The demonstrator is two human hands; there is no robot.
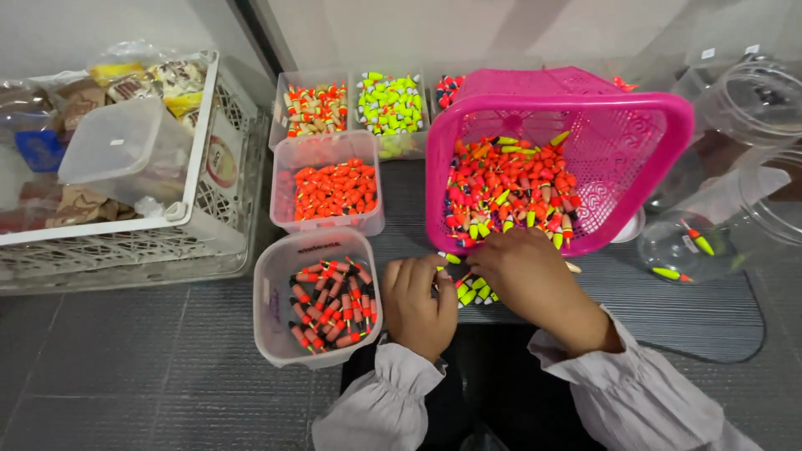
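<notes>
Sorting looks approx halfway, judging by fill. The tipped pink basket [635, 125] holds a big mixed heap of floats [510, 188], too many to count. Left of the basket: 4 clear tubs w/ sorted floats, plus a 5th half hidden behind it. A small loose pile [472, 288] lies on the tabletop [668, 305] at the basket's front edge. Left hand [418, 305]: fingers curled narrow, pinching a float [449, 258]. Right hand [535, 280]: fingers spread flat over the pile, near the basket mouth; can't tell if it grips any. Right of the basket: 2 floats in a clear jar [710, 242].

Glossy pink plastic basket [635, 125], translucent plastic tubs [280, 288], ribbed matt mat [668, 309]
</notes>
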